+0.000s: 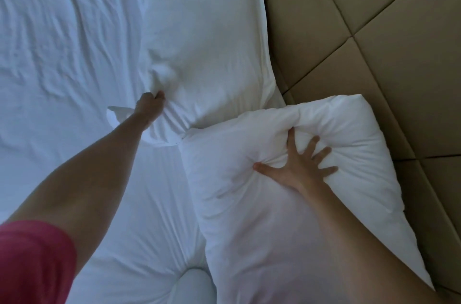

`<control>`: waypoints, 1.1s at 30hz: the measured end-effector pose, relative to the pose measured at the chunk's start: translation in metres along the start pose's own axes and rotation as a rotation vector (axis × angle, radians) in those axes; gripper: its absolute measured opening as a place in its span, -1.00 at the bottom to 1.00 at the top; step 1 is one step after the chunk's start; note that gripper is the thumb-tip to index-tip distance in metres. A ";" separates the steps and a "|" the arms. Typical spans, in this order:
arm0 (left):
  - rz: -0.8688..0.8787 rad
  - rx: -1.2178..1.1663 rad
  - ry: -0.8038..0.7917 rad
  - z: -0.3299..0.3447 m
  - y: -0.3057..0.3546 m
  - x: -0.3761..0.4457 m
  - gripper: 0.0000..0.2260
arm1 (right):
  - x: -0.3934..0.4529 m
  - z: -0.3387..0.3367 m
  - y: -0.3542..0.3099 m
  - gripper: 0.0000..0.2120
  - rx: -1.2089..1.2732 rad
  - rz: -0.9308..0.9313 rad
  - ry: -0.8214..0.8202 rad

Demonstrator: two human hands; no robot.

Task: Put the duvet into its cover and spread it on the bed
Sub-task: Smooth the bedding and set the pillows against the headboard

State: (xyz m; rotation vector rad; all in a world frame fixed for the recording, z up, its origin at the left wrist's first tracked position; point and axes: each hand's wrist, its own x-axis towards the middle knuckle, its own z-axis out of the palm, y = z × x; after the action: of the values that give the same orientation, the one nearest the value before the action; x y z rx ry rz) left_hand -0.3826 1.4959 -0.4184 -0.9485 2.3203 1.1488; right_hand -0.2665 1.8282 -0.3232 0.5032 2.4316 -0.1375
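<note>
Both hands are on pillows at the head of the bed, so the step in hand looks like clearing or arranging pillows rather than stuffing the duvet; no separate duvet or cover can be told apart from the white bedding here. The left hand (151,101) is clenched on a pinch of fabric at the near edge of the flat white pillow (199,37), which lies at the far right against the tan padded headboard with stitched panels (361,37), its long axis running near to far along the headboard. The right hand (298,166) is spread wide, fingers (324,153) sunk into the plump white pillow (274,204) on the near right, gripping it in a bunch; that pillow's long axis runs near to far, tilted toward the headboard. The wrinkled white sheet (62,42) covers the left. Next, I judge, both pillows need lifting clear so the bedding can be spread.
</note>
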 end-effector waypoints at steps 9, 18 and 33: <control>0.187 -0.170 0.037 -0.018 0.024 -0.096 -0.53 | -0.023 -0.014 0.014 0.28 -0.033 -0.041 -0.046; 0.349 -0.746 0.155 -0.076 0.083 -0.221 -0.70 | -0.057 -0.022 0.068 0.12 0.000 -0.225 -0.033; 0.717 -0.630 0.358 -0.165 0.086 -0.516 -0.61 | -0.273 -0.070 0.032 0.06 1.321 -0.461 -1.070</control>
State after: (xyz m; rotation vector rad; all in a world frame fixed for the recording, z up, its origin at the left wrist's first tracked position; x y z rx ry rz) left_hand -0.0897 1.6076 0.0314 -0.5095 2.7356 2.2503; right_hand -0.0977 1.7848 -0.0994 0.2320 1.0735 -1.7367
